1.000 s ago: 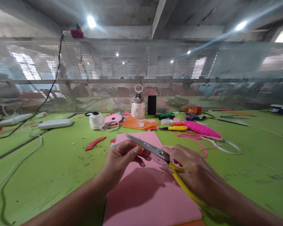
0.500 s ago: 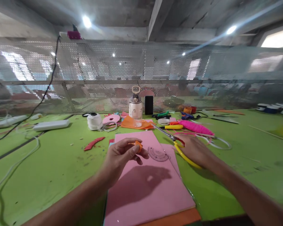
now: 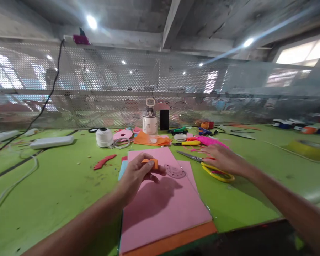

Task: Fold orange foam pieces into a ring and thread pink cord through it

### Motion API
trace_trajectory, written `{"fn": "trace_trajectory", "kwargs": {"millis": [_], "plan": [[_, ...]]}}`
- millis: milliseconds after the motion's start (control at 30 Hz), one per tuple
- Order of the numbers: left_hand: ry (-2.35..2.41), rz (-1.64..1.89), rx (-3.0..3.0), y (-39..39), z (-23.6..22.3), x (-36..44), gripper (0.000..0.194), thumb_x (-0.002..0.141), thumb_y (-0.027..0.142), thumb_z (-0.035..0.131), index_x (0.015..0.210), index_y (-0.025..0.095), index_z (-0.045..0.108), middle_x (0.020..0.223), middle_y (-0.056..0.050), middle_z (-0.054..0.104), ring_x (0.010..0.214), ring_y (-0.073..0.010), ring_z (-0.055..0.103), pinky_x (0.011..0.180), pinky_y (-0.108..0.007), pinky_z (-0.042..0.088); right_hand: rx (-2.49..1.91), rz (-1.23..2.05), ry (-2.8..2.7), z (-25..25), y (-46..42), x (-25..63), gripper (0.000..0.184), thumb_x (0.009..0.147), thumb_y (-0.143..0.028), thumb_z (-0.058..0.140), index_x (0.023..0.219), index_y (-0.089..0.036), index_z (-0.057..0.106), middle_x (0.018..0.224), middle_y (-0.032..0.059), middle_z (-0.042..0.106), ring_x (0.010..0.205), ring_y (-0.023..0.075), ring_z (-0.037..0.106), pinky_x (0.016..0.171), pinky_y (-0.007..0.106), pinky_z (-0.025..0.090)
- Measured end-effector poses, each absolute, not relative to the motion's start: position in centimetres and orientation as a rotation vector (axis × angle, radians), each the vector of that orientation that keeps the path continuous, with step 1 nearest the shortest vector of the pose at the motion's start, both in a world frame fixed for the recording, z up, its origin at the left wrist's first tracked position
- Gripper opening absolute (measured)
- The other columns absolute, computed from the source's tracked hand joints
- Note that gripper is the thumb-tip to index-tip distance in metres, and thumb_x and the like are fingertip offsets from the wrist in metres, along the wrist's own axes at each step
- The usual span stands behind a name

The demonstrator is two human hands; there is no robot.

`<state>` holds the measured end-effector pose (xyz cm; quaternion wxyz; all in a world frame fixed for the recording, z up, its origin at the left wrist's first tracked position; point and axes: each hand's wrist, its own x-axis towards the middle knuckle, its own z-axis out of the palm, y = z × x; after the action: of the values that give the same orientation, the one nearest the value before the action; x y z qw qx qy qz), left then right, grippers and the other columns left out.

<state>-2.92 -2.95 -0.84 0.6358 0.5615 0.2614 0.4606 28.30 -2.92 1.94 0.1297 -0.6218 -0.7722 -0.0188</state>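
Observation:
My left hand [image 3: 138, 170] pinches a small folded piece of orange paper [image 3: 154, 164] between thumb and fingers, above a stack of pink paper sheets [image 3: 165, 209]. A clear protractor [image 3: 175, 171] lies on the top sheet, just right of those fingers. Yellow-handled scissors [image 3: 218, 174] rest on the green table, blades pointing to the far left. Over their handles hovers my right hand [image 3: 221, 158], fingers stretched forward and slightly blurred, with nothing visible in them. Just beyond it is a bundle of bright pink cord [image 3: 210, 141], partly covered by the hand.
Behind the sheets stand a bottle [image 3: 150, 122] and a black phone [image 3: 164, 120]. A white thread spool [image 3: 104, 137], orange paper [image 3: 150, 139] and a yellow cutter [image 3: 190, 143] lie nearby. A red paper strip [image 3: 104, 161] is left; a yellow tape roll [image 3: 309, 149] sits far right.
The scissors have gone from my right hand's grip to lying on the table. That hand has moved forward off the handles. My left hand keeps its orange paper, now turned flatter. The view has shifted slightly right.

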Motion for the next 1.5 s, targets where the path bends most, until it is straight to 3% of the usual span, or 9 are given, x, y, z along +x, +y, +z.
{"fn": "trace_trajectory", "kwargs": {"millis": [167,367,567,733,833,967,1167,1333,1500], "plan": [[0.580,1.035,1.340,-2.8,-1.6,-2.8,0.020,0.088,0.033,0.059,0.087,0.018,0.046,0.084,-0.010,0.074,0.083,-0.0251,0.072,0.063,-0.034,0.056,-1.255,0.387,-2.143,3.6,-4.2,18.8,0.024,0.088,-0.035,0.056,0.092,-0.017,0.073,0.090,0.0061,0.074,0.076,0.0173,0.065,0.071,0.030,0.050],[0.562,1.058,1.365,-2.7,-1.5,-2.8,0.024,0.087,0.035,0.060,0.087,0.020,0.041,0.077,-0.006,0.073,0.074,-0.0234,0.072,0.061,-0.035,0.056,-1.024,0.703,-1.918,2.0,-3.1,13.2,0.024,0.086,-0.024,0.057,0.066,-0.014,0.065,0.059,0.0004,0.060,0.054,0.0111,0.054,0.054,0.024,0.042],[0.657,1.098,1.456,-1.8,-0.4,-3.6,0.026,0.085,0.039,0.060,0.090,0.020,0.043,0.073,-0.004,0.071,0.072,-0.0226,0.071,0.060,-0.035,0.055,-0.945,0.724,-1.825,1.5,-2.2,13.7,0.017,0.083,-0.029,0.061,0.073,-0.015,0.065,0.064,0.0006,0.063,0.058,0.0112,0.055,0.057,0.025,0.045],[1.162,1.308,1.736,2.9,-0.3,-7.2,0.026,0.083,0.042,0.056,0.088,0.016,0.055,0.084,-0.007,0.070,0.080,-0.0196,0.066,0.068,-0.031,0.051,-0.969,0.721,-1.475,1.1,0.8,17.2,0.020,0.079,-0.036,0.063,0.074,-0.017,0.058,0.065,0.0020,0.065,0.058,0.0123,0.060,0.054,0.025,0.048],[1.526,0.893,2.128,5.0,-1.4,-8.5,0.029,0.078,0.042,0.056,0.069,0.016,0.063,0.057,-0.002,0.061,0.060,-0.0173,0.057,0.057,-0.028,0.041,-1.064,0.811,-1.414,0.2,2.3,18.5,0.022,0.076,-0.036,0.064,0.071,-0.017,0.054,0.061,0.0020,0.064,0.053,0.0119,0.060,0.050,0.024,0.048],[1.540,0.760,2.230,5.1,-2.2,-7.8,0.024,0.070,0.040,0.065,0.061,0.018,0.066,0.056,-0.002,0.062,0.061,-0.0178,0.056,0.059,-0.027,0.038,-1.103,0.833,-1.443,-1.2,2.3,17.7,0.021,0.076,-0.033,0.064,0.070,-0.018,0.052,0.056,-0.0015,0.060,0.047,0.0094,0.055,0.044,0.020,0.042],[1.621,0.743,2.304,4.2,-2.2,-6.7,0.021,0.062,0.037,0.071,0.066,0.018,0.063,0.069,-0.005,0.063,0.068,-0.0201,0.055,0.061,-0.028,0.037,-1.144,0.937,-1.585,-3.1,0.9,15.6,0.018,0.077,-0.028,0.062,0.067,-0.019,0.050,0.055,-0.0024,0.059,0.042,0.0079,0.050,0.039,0.018,0.036],[1.600,0.809,2.292,4.0,-2.3,-6.9,0.024,0.069,0.037,0.065,0.080,0.017,0.056,0.072,-0.002,0.059,0.065,-0.0179,0.052,0.059,-0.028,0.037,-1.122,0.977,-1.696,-2.9,0.0,15.2,0.018,0.078,-0.030,0.061,0.068,-0.019,0.050,0.057,-0.0026,0.057,0.043,0.0087,0.048,0.038,0.018,0.031],[1.399,0.936,2.186,3.5,-2.1,-6.5,0.026,0.076,0.038,0.061,0.090,0.017,0.056,0.076,-0.003,0.063,0.068,-0.0172,0.057,0.061,-0.028,0.041,-1.044,0.916,-1.780,-1.0,-0.5,15.6,0.016,0.084,-0.032,0.058,0.076,-0.018,0.055,0.075,0.0021,0.065,0.058,0.0111,0.057,0.056,0.024,0.046]]}}
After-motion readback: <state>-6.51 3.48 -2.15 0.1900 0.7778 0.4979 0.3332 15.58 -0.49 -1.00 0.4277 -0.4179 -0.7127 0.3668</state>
